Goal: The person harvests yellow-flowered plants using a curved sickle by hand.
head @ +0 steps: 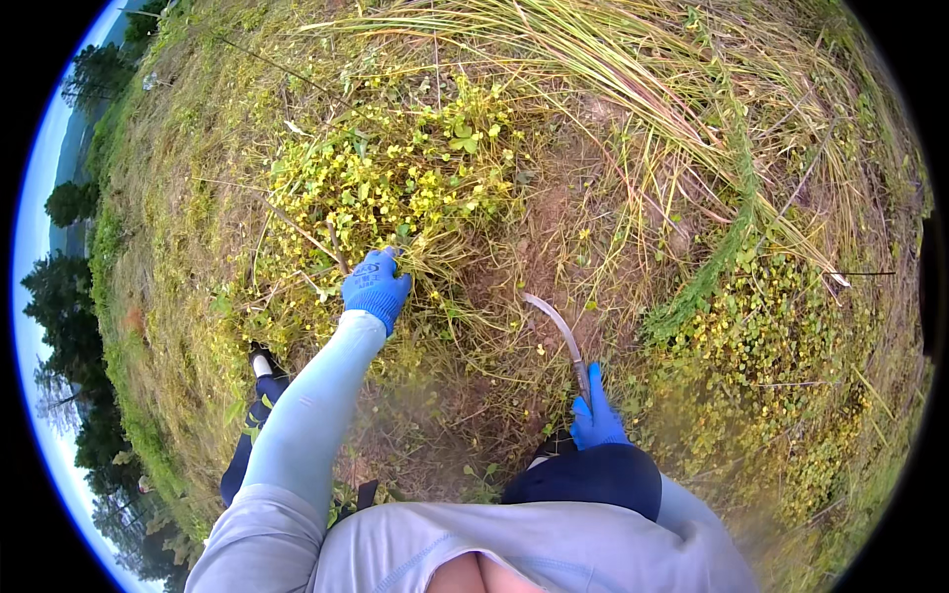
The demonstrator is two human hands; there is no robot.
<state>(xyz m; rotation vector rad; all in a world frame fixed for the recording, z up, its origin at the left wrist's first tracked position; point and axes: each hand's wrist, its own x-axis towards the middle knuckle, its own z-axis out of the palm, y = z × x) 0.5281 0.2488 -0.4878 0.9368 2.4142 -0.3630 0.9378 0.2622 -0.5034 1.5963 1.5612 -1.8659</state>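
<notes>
My left hand (377,287), in a blue work glove, reaches into low yellow-green leafy plants (356,185) left of centre. Its fingers are partly hidden among stems, so whether they grip any cannot be told. Beside its wrist a brown woody stick pokes up. Lower right, my right hand (597,419), also gloved in blue, is closed around the handle of a sickle (565,326). The curved blade points up and to the left over bare reddish soil and does not touch my left hand.
Long cut grass stalks (630,67) lie across the top right, with a feathery green branch (715,274) beside them. Small-leaved plants (771,356) cover the ground at right. My bent knee (593,478) is below the right hand. Trees stand at the far left.
</notes>
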